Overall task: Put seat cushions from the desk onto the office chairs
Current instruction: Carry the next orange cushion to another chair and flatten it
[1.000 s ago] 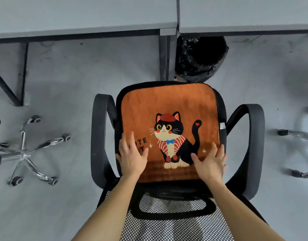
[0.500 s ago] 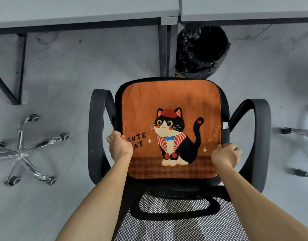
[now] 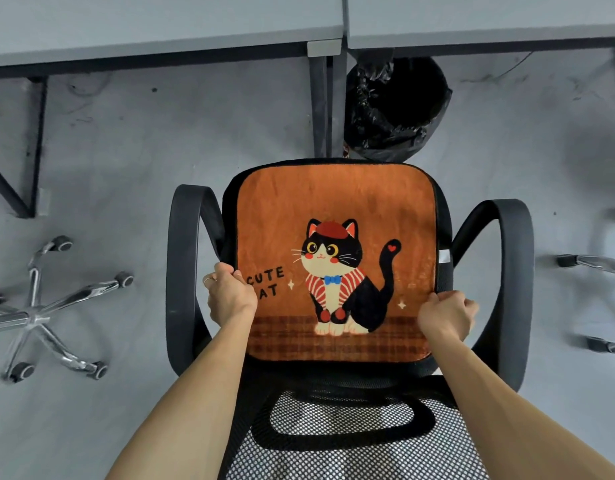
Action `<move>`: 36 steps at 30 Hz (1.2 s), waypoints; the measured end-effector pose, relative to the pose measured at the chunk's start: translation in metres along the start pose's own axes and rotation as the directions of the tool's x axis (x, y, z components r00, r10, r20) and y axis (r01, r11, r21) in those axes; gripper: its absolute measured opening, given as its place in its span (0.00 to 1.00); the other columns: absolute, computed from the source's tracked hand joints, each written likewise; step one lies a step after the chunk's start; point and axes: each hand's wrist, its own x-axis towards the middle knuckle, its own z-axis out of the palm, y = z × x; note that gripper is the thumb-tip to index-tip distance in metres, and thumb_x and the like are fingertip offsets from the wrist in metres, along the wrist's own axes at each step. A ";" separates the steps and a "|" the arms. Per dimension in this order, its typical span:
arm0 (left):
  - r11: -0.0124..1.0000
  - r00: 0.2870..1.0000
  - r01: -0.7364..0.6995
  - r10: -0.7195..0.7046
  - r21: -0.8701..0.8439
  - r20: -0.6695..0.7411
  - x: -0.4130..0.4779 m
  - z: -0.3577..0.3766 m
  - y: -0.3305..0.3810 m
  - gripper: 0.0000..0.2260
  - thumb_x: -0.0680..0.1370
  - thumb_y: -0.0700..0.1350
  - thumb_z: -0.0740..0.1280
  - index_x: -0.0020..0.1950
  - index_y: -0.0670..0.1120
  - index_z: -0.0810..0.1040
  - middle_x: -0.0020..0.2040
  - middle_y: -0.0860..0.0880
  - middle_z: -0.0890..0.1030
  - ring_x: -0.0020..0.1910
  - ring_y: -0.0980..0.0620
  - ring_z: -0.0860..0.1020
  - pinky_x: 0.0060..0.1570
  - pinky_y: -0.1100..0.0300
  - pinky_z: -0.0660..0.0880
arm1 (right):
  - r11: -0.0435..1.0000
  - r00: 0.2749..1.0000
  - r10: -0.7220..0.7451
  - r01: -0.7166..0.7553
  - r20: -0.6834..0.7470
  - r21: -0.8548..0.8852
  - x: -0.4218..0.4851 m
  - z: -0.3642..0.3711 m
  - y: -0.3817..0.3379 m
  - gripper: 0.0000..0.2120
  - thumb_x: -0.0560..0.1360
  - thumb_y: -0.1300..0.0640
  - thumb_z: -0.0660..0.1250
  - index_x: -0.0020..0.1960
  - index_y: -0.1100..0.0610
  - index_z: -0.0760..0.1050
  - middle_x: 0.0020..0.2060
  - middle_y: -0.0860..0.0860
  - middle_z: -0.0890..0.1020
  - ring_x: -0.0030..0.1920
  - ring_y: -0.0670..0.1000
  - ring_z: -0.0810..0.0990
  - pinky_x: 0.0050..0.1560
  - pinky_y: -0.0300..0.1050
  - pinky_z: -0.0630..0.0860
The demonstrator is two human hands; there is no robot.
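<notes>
Desk (image 3: 160, 26) across twelve o'clock, office chair (image 3: 181, 278) dead centre, and the orange cat seat cushion (image 3: 334, 202) lies flat on its seat. Left hand (image 3: 231, 299) grips the cushion's edge at eight o'clock, right hand (image 3: 444, 317) at four, fingers curled round the rim.
</notes>
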 end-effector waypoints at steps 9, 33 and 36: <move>0.954 0.964 -0.261 0.250 0.150 0.090 -0.019 0.009 -0.013 0.21 0.84 0.52 0.53 0.77 0.60 0.52 0.78 0.43 0.57 0.63 0.37 0.73 0.48 0.40 0.76 | 0.975 0.979 -0.199 0.203 0.050 -0.089 -0.014 -0.005 0.005 0.17 0.83 0.57 0.58 0.71 0.55 0.66 0.69 0.59 0.65 0.64 0.64 0.68 0.56 0.58 0.73; 0.646 0.825 -0.530 0.243 0.550 0.510 -0.100 -0.065 0.039 0.23 0.79 0.59 0.57 0.69 0.48 0.72 0.70 0.44 0.71 0.64 0.42 0.74 0.59 0.48 0.71 | 0.761 0.786 -0.242 0.518 0.569 -0.391 -0.089 -0.081 -0.044 0.20 0.77 0.52 0.59 0.68 0.53 0.74 0.62 0.55 0.80 0.60 0.59 0.78 0.58 0.50 0.76; 0.646 0.725 -0.646 0.352 0.407 0.593 -0.149 -0.118 0.059 0.18 0.81 0.58 0.57 0.63 0.49 0.75 0.55 0.48 0.80 0.53 0.46 0.80 0.47 0.55 0.74 | 0.744 0.690 -0.316 0.606 0.651 -0.282 -0.137 -0.130 -0.066 0.20 0.79 0.47 0.61 0.70 0.48 0.74 0.61 0.52 0.81 0.56 0.54 0.81 0.53 0.44 0.76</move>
